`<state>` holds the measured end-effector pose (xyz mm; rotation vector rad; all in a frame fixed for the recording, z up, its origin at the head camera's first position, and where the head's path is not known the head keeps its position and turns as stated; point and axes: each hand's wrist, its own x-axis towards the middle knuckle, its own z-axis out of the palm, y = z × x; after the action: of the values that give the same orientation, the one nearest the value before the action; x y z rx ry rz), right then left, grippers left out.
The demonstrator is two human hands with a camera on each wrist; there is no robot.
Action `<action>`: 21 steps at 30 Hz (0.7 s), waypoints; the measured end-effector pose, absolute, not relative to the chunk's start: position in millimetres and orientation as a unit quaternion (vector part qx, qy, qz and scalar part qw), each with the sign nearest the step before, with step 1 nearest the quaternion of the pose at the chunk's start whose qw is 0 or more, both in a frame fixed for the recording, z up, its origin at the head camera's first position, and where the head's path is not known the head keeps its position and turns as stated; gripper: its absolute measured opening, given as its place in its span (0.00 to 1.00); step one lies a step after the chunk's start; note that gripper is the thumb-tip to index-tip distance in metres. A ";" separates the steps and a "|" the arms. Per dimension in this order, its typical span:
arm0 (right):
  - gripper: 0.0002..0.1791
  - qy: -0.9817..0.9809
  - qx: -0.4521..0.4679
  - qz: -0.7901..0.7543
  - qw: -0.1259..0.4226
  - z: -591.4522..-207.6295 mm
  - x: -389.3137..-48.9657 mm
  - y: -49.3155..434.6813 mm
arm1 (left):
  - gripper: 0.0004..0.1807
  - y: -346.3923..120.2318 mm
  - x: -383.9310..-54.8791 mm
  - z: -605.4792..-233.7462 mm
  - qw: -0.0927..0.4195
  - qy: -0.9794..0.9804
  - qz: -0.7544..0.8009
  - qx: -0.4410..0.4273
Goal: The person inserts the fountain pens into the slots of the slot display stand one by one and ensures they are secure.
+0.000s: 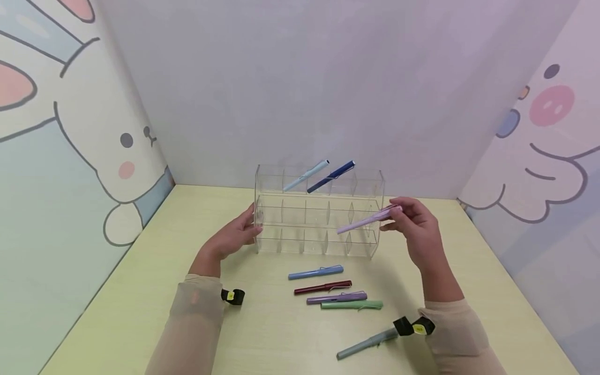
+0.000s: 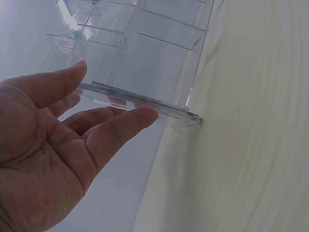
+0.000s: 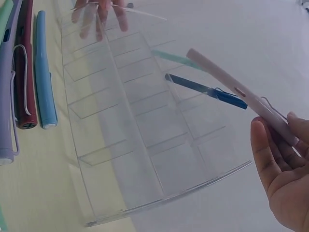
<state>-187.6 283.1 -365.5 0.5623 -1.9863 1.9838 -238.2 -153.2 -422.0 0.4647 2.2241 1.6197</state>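
Observation:
A clear acrylic pen rack (image 1: 316, 213) with three tiers of compartments stands on the table. My left hand (image 1: 234, 234) holds its left side panel, thumb on one face and fingers on the other, as the left wrist view (image 2: 63, 130) shows. My right hand (image 1: 419, 232) pinches a pale lilac pen (image 1: 363, 223) near its clip end, in front of the rack's right part. The pen slants, its free end pointing left and down. In the top tier lean a light blue pen (image 1: 307, 175) and a dark blue pen (image 1: 331, 177).
Before the rack lie a blue pen (image 1: 315, 272), a dark red pen (image 1: 322, 287), a purple pen (image 1: 336, 298) and a green pen (image 1: 351, 305). A grey-green pen (image 1: 365, 345) lies nearer, partly hidden by the right wrist strap (image 1: 412, 326). A wall (image 1: 300, 94) stands behind.

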 end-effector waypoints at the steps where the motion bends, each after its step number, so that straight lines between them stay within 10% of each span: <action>1: 0.14 -0.675 0.192 0.698 0.143 -365.3 -187.8 283.6 | 0.41 -153.4 -238.2 -422.6 0.175 0.784 0.572 0.164; 21: 0.20 -0.540 0.185 0.802 0.176 -358.8 -197.8 280.6 | 0.40 -154.6 -239.7 -423.5 0.175 0.783 0.574 0.165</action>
<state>-197.8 280.6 -358.8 0.5237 -1.5298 2.2700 -239.7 -154.6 -423.5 0.4680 2.2177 1.6264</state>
